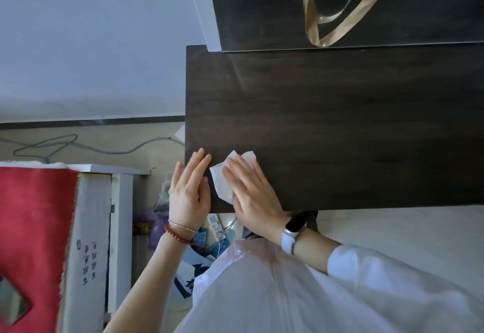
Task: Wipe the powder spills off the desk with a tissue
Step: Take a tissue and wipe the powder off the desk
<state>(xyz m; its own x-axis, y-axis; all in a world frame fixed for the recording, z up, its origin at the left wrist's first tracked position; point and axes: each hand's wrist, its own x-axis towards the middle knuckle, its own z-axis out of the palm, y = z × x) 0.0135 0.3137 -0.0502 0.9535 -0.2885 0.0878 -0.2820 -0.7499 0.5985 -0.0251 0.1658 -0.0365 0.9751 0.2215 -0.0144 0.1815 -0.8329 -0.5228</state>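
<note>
A dark wood desk fills the middle and right. Near its front left corner lies a white tissue, pressed flat under the fingers of my right hand, which wears a white watch at the wrist. My left hand, with bead bracelets on the wrist, is cupped against the desk's left edge just beside the tissue, fingers together and straight, holding nothing I can see. A faint pale smear of powder shows on the desk further back.
A dark raised shelf with a tan ribbon loop stands at the back of the desk. Left of the desk are a red cloth, a white box, a power strip and cables on the floor.
</note>
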